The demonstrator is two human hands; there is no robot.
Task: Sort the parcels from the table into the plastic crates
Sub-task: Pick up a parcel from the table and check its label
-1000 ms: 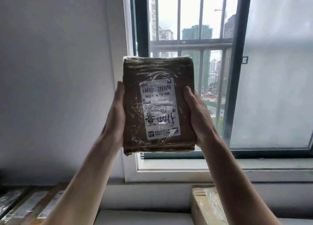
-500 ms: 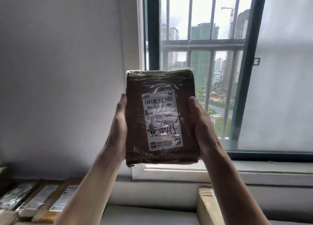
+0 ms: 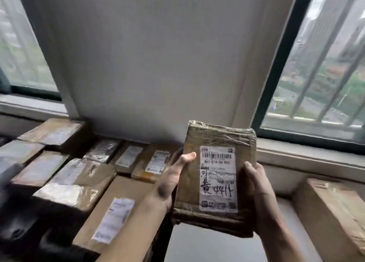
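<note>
I hold a brown taped parcel (image 3: 217, 175) upright in front of me, its white shipping label with a barcode and black handwriting facing me. My left hand (image 3: 172, 178) grips its left edge, with the thumb lying on the front beside the label. My right hand (image 3: 254, 184) grips the right edge, its thumb on the front face. The fingers of both hands are hidden behind the parcel. The parcel hangs above the near edge of the white table (image 3: 207, 246). No plastic crate shows clearly in the head view.
Several taped cardboard parcels (image 3: 79, 175) crowd the left side, with a long flat box (image 3: 118, 212) nearest me. Another cardboard box (image 3: 335, 218) stands at the right. A dark blurred shape (image 3: 17, 232) fills the lower left. Window sills and a white wall lie behind.
Both hands brought the parcel down from in front of the window to just above the table. The view swung left and down, bringing the pile of parcels into sight.
</note>
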